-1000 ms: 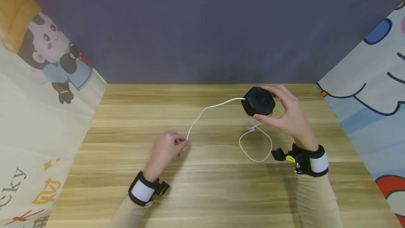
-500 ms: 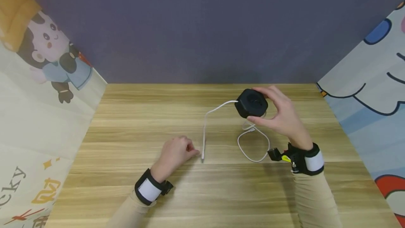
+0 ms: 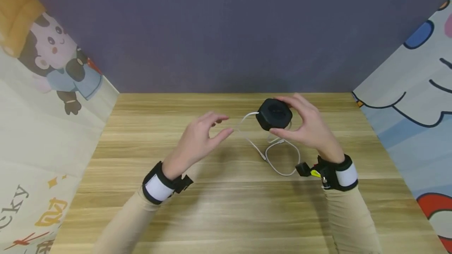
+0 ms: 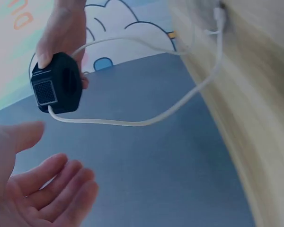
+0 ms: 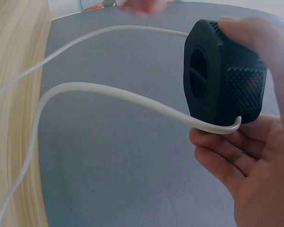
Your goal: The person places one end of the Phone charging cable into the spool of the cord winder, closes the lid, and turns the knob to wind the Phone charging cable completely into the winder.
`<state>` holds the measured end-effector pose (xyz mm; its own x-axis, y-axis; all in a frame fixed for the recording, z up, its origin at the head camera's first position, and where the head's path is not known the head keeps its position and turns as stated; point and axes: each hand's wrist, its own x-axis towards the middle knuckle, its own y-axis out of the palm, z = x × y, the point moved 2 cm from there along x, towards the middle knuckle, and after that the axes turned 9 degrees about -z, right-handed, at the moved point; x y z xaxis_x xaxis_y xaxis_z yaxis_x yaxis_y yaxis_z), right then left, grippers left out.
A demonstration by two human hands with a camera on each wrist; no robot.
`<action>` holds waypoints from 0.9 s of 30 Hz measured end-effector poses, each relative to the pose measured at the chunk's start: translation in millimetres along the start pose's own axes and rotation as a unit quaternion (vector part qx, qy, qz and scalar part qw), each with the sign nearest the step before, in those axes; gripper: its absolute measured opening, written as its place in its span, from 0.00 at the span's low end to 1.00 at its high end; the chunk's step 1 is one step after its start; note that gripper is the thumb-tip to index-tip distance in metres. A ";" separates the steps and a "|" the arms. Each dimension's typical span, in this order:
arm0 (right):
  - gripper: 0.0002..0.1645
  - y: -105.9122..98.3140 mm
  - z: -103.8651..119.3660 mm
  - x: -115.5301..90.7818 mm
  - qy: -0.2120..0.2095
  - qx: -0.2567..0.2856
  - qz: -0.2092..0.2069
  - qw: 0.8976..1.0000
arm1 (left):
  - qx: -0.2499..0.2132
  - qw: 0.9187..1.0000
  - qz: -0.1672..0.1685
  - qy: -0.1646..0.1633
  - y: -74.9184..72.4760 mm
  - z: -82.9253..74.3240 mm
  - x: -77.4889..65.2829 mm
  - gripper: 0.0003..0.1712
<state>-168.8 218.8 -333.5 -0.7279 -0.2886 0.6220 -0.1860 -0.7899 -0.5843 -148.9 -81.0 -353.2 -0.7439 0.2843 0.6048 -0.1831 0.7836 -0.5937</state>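
My right hand (image 3: pixel 310 128) holds a black six-sided cable winder (image 3: pixel 273 113) above the table, thumb and fingers on opposite edges. A recessed round dial with a bar across it shows on its face in the right wrist view. From the winder's left side a white charging cable (image 3: pixel 255 146) hangs in a bend, its plug end close to the table. A second length of the cable (image 3: pixel 298 153) leaves the other side and lies in a loop below. Left of the winder, my left hand (image 3: pixel 197 138) has thumb and fingers spread apart, holding nothing, fingertips close to the cable's bend.
The wood-grain table (image 3: pixel 226 214) runs back to a dark blue-grey wall (image 3: pixel 226 34). Cartoon-printed panels stand at the left (image 3: pixel 39 136) and the right (image 3: pixel 416 101). Each wrist wears a black strap with a small camera.
My left hand has let go of the cable's end, opened its fingers and moved up. The freed end has swung right toward the loop. My right hand has shifted the winder slightly left.
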 end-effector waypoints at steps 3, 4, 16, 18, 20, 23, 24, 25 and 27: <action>0.52 2.4 1.8 2.5 0.000 -0.001 0.006 1.000 | -0.018 0.999 -0.017 0.021 -1.2 -6.1 17.0 0.21; 0.52 3.2 2.6 3.1 0.001 -0.001 0.008 1.000 | -0.021 0.999 -0.017 0.029 -0.2 -8.1 22.1 0.22; 0.49 12.9 6.7 7.2 -0.001 0.020 0.023 1.000 | -0.007 0.997 -0.026 0.077 16.9 -18.7 44.5 0.11; 0.49 13.6 6.5 7.3 -0.004 0.019 0.023 1.000 | -0.006 0.997 -0.030 0.074 17.9 -18.4 44.6 0.11; 0.49 13.6 6.4 7.9 -0.011 0.021 0.019 1.000 | -0.007 0.996 -0.034 0.076 18.8 -17.8 44.5 0.10; 0.50 12.5 6.2 9.6 -0.024 0.034 0.006 0.999 | -0.008 0.995 -0.048 0.089 18.7 -17.1 44.2 0.08; 0.50 11.6 6.3 10.1 -0.026 0.040 0.001 0.999 | -0.008 0.994 -0.054 0.095 18.5 -16.8 44.1 0.08; 0.50 10.5 6.3 10.6 -0.027 0.043 -0.002 0.999 | -0.008 0.993 -0.059 0.099 18.2 -16.4 44.0 0.07; 0.50 8.5 6.8 11.2 -0.026 0.048 -0.004 0.998 | -0.008 0.992 -0.070 0.106 17.2 -15.8 43.6 0.07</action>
<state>-174.1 205.1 -327.9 -0.6904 -0.3076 0.6548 -0.1257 -0.8404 -0.5273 -174.3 -46.4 -328.7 -0.5601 0.2803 0.7795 -0.2640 0.8315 -0.4887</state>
